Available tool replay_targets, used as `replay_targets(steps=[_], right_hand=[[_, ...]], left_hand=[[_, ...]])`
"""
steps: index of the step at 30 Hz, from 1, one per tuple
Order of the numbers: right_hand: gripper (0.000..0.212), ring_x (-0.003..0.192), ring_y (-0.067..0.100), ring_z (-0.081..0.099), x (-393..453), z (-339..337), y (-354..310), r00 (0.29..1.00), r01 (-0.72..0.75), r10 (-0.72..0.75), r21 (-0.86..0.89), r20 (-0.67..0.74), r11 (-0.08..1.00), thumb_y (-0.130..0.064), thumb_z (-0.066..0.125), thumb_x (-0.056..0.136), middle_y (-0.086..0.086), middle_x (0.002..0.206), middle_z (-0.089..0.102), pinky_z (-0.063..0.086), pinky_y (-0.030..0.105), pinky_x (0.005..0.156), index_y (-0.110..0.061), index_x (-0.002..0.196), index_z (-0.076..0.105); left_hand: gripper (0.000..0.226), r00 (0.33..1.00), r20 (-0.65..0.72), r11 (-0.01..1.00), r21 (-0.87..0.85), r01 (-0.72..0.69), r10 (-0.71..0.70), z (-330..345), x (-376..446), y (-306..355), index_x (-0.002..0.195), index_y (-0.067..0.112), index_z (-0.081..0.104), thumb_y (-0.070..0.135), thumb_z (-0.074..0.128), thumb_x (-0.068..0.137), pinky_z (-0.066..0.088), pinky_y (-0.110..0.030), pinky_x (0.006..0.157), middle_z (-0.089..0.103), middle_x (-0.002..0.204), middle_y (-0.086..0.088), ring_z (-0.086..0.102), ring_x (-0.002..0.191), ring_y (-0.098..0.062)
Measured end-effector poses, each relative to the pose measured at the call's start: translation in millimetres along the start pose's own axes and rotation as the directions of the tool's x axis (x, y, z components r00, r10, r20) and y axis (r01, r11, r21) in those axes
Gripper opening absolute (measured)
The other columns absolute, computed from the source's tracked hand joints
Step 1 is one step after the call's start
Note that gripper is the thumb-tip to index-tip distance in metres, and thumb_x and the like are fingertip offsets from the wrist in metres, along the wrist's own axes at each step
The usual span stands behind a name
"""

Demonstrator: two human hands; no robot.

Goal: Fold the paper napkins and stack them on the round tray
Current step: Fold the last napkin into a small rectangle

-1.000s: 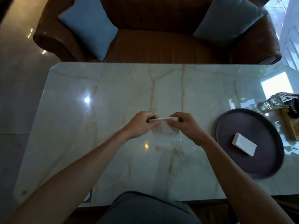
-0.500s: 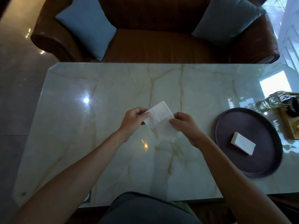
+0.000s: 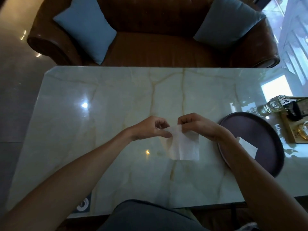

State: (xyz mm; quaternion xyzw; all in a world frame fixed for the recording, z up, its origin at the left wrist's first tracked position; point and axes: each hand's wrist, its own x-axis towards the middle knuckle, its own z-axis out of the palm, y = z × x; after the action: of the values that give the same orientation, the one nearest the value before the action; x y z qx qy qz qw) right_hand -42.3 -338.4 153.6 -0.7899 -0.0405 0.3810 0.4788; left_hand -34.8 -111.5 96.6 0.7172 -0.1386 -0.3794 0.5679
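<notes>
A thin white paper napkin (image 3: 185, 145) hangs unfolded above the middle of the marble table (image 3: 100, 130). My left hand (image 3: 152, 128) pinches its top left corner and my right hand (image 3: 195, 125) pinches its top right edge, close together. To the right lies the dark round tray (image 3: 260, 130). A folded white napkin (image 3: 248, 147) rests on the tray, partly hidden behind my right forearm.
A clear glass bottle (image 3: 273, 105) lies beside the tray at the right edge, next to a wooden stand (image 3: 296, 130) with a dark object on it. A brown leather sofa (image 3: 158, 39) with two blue cushions stands behind the table. My knee is below the near edge.
The napkin was a narrow folded strip between my hands, then opened out. Now it hangs open and lower, and both hands have shifted slightly right.
</notes>
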Motion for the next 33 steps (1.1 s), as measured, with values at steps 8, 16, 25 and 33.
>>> replay_targets(steps=[8,16,25,33], right_hand=[[0.010,0.052,0.007,0.050,0,-14,23,0.973,-0.020,0.022,0.011,-0.230,1.000,-0.013,0.075,0.087,-0.003,0.060,0.061,0.038,0.022,0.048,-0.006,0.081,0.072],[0.016,0.050,0.005,0.046,-4,-26,31,0.963,0.042,0.012,0.194,-0.268,0.980,-0.011,0.070,0.091,0.001,0.062,0.055,0.033,0.016,0.047,0.003,0.083,0.069],[0.007,0.073,0.011,0.063,-6,-31,25,0.959,0.055,-0.054,-0.005,-0.280,0.998,-0.014,0.072,0.090,0.002,0.077,0.072,0.049,0.032,0.070,-0.012,0.088,0.079],[0.006,0.070,0.008,0.065,-10,-19,-17,0.989,0.044,-0.078,-0.258,-0.123,0.965,-0.028,0.073,0.088,0.004,0.080,0.075,0.051,0.032,0.068,-0.027,0.086,0.079]], left_hand=[[0.023,0.994,-0.094,0.999,-0.016,0.046,-0.047,-6,-9,-12,0.095,0.004,0.075,0.026,0.074,0.091,0.050,-0.027,0.073,0.074,0.083,0.001,0.065,0.075,-0.009],[0.024,0.979,-0.191,0.998,-0.009,0.065,-0.065,-18,-19,-22,0.096,0.000,0.078,0.023,0.071,0.094,0.054,-0.030,0.076,0.077,0.086,-0.011,0.068,0.076,-0.012],[0.028,0.994,-0.009,0.968,-0.229,0.106,-0.111,-22,-26,-25,0.118,0.005,0.071,0.008,0.072,0.090,0.057,-0.030,0.086,0.077,0.107,-0.013,0.072,0.097,-0.022],[0.041,0.996,0.053,0.994,0.087,0.069,-0.074,5,-1,0,0.114,0.030,0.069,0.037,0.084,0.077,0.051,-0.038,0.103,0.070,0.115,0.002,0.066,0.110,-0.013]])
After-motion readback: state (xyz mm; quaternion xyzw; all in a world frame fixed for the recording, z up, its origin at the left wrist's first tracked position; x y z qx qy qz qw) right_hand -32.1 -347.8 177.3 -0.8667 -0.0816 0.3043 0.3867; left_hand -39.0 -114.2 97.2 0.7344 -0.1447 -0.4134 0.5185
